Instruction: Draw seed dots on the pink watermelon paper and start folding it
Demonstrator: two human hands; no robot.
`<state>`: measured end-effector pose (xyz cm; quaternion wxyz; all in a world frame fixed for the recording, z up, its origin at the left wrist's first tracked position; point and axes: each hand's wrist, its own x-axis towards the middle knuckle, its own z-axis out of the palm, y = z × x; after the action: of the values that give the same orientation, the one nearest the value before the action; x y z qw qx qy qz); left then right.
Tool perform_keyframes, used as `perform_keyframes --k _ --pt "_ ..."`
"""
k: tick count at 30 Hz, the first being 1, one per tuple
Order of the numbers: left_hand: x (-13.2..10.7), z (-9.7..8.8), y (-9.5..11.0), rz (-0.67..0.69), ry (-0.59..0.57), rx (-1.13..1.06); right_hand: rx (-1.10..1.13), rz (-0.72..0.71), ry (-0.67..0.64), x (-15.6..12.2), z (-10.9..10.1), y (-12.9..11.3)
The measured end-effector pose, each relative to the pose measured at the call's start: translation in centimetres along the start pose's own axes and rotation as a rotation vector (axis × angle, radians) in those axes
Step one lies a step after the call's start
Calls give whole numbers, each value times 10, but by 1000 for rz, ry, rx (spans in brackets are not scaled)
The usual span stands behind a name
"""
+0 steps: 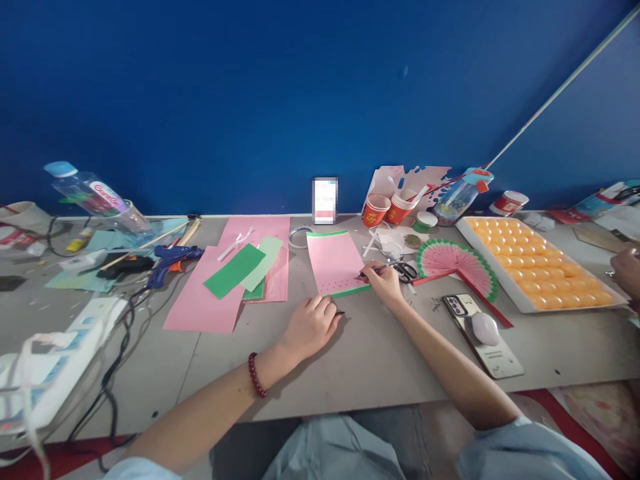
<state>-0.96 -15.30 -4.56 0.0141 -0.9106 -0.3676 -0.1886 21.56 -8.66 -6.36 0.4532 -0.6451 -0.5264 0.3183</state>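
Note:
A pink paper sheet [335,261] with green strips along its top and bottom edges lies on the grey table [370,353]. My right hand [383,280] is closed on a dark pen [373,271], whose tip touches the sheet near a row of small black dots. My left hand [311,327], fingers curled, rests on the table at the sheet's near left corner. A small dark object pokes out from under its fingers. A red bead bracelet [257,375] circles that wrist.
Pink and green papers [235,277] and a blue glue gun [173,260] lie left. Right are scissors [404,269], a watermelon paper fan [457,263], a phone [483,333], a tray of orange balls [540,270] and red cups [387,208]. Another person's hand [627,270] is at far right.

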Motion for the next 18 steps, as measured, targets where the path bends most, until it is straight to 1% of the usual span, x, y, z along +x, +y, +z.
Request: perform_keyframes --k 5,11,18 --pt "0 0 0 -7 -8 -14 14 30 -11 -1 0 -1" --pt "1 0 -1 -9 -2 -14 -15 26 -1 -1 0 0" --pt "1 -2 -1 -10 -19 5 -20 37 -6 0 0 1"
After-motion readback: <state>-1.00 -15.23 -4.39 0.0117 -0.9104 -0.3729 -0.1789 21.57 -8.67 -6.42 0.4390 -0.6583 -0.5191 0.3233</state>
